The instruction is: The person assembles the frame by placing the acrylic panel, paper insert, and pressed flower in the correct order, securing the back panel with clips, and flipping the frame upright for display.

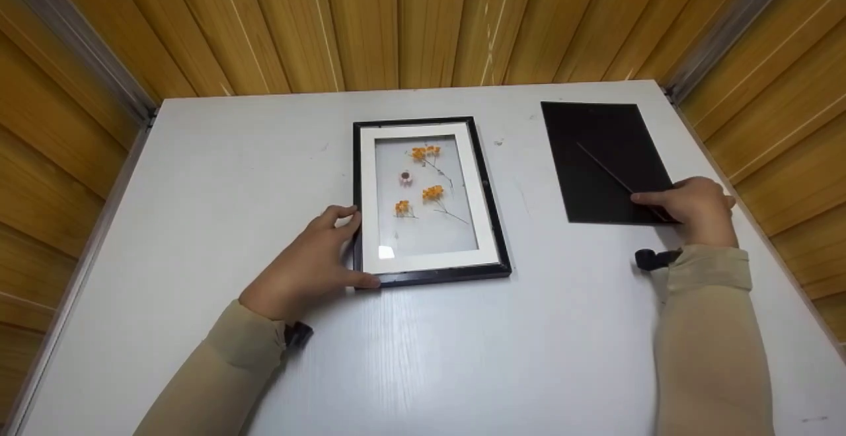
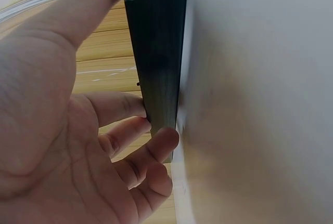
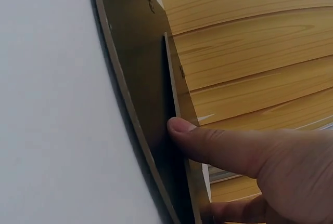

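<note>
A black picture frame [image 1: 499, 228] lies on the white table with a white mat round its glass. Orange flower sprigs [image 1: 433, 193] and a small pale flower with a dark centre [image 1: 405, 177] show inside it. My left hand [image 1: 310, 254] grips the frame's lower left corner, thumb along the near edge and fingers at the left side. In the left wrist view the frame's dark side [image 2: 155, 52] stands between thumb and fingers. To the right, my right hand [image 1: 700, 208] holds the black backing board [image 1: 562, 158] at its lower right, thumb against the slim stand leg [image 3: 171, 78].
The white table [image 1: 423, 363] has a far edge that meets wood-patterned walls [image 1: 423, 26]. Grey metal posts [image 1: 86, 39] stand at the corners. Dark wrist straps [image 1: 651, 259] show at both sleeve cuffs.
</note>
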Available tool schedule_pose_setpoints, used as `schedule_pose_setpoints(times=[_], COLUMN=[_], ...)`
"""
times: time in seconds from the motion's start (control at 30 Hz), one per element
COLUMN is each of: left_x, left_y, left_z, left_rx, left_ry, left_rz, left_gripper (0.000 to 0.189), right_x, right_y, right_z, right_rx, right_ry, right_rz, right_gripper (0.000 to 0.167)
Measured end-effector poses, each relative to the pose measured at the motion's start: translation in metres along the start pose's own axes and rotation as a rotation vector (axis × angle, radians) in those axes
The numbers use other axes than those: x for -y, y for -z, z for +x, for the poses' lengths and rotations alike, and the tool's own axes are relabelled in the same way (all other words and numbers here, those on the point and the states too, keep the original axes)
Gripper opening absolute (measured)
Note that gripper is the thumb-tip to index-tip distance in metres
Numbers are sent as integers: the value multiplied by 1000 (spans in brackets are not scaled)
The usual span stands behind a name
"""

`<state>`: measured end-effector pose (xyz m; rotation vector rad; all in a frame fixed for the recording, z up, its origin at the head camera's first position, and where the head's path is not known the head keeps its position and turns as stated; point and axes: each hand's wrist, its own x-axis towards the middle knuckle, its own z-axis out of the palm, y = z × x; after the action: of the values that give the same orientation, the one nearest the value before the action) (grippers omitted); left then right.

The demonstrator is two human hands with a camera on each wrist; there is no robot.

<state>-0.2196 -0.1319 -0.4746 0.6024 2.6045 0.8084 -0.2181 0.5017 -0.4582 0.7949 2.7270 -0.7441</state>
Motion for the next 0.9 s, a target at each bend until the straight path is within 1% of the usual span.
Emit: schedule_pose_setpoints(times=[0.1,0.2,0.3,0.37,0.4,0.43,0.47,0.5,0.57,0.6,0.63,0.67,0.8,0.9], left_x=[0,-1,-1,-1,-1,-1,-1,-1,0,0,0,0,-1,0], left_y=[1,1,1,0,0,0,0,0,0,0,0,0,1,1], left_z=[-1,-1,-1,0,0,1,1,1,2,1,1,1,1,0], left_rx=[-2,0,0,-1,-2,-3,-3,-3,-1,1,2,2,1,-1], left_ry=[-8,1,4,9,7,7,10,9,9,11,13,13,11,2], left_rz=[-4,-10,-14,-11,-6,0,6,10,12,10,7,4,-7,-5], left_gripper=[129,129,129,129,129,130,130,130,131,131,131,130,130,130], right_x=[3,8,9,9,9,9,9,9,8,8,7,6,1,-2], right_y=[3,7,11,14,15,15,15,15,12,11,9,7,-1,-8], right_z=[-2,-5,-5,-4,-3,-2,0,1,4,5,6,6,7,8], right_rx=[24,64,137,195,234,282,327,370,456,499,542,578,675,758], right_ry=[5,10,17,19,16,8,0,-5,-15,-14,-10,-2,33,44], right_rz=[61,107,162,233,297,401,530,669,943,1060,1158,1222,1359,1537], right_gripper=[109,119,126,127,127,124,113,98,63,47,33,24,23,24])
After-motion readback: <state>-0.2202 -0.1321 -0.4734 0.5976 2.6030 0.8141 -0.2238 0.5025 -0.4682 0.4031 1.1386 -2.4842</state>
